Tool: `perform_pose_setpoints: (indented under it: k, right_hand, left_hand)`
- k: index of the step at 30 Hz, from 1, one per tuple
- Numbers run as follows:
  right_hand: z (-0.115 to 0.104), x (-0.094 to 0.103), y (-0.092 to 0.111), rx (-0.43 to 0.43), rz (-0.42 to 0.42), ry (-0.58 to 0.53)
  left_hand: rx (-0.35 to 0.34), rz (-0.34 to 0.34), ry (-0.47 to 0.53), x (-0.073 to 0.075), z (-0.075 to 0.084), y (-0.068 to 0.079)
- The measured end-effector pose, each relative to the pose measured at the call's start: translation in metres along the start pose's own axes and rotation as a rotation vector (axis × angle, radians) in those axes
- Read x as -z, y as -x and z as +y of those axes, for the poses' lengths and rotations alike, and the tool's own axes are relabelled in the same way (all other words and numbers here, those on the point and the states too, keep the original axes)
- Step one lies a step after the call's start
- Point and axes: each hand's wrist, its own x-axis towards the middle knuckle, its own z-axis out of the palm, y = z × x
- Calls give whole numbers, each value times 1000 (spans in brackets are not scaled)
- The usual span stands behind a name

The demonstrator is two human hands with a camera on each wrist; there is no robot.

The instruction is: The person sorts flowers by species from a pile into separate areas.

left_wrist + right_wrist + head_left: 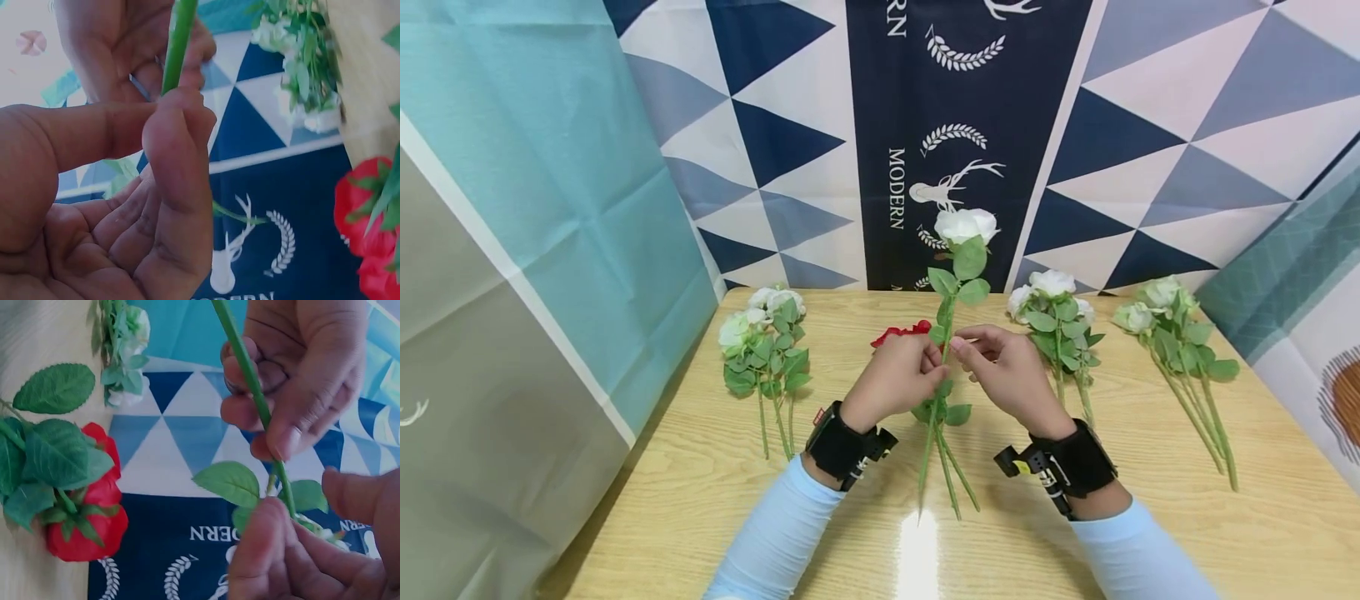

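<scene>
A white rose (966, 227) with a long green stem stands tilted up over the middle of the table. My left hand (898, 375) pinches its stem between thumb and forefinger; the left wrist view shows the green stem (180, 37) rising from that pinch. My right hand (1009, 371) is beside the stem, its thumb apart from its fingers. In the right wrist view, the right fingertips (265, 531) are by the stem below the leaves; whether they touch it I cannot tell. Red roses (87, 534) lie on the table behind the hands, partly hidden.
White roses (763, 333) lie at the left of the wooden table (692, 500). Another white bunch (1056, 312) is right of my hands, and pale greenish-white roses (1176, 321) lie at the far right. A patterned cloth (790, 125) hangs behind the table.
</scene>
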Motion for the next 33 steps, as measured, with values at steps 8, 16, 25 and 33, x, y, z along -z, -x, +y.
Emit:
perform_pose_setpoints:
  k: [8,16,25,33]
  right_hand:
    - [2,-5,0,-64,31,-123]
    - [-3,-11,2,-45,-43,-322]
    - [-1,-22,7,-62,-111,-309]
    - [-1,-20,11,-116,-150,-144]
  left_hand:
    - [-10,-59,-104,-9,6,2]
    - [-20,-96,-197,6,2,6]
    - [19,-87,-219,22,-15,8]
    - [41,-76,-228,26,-14,8]
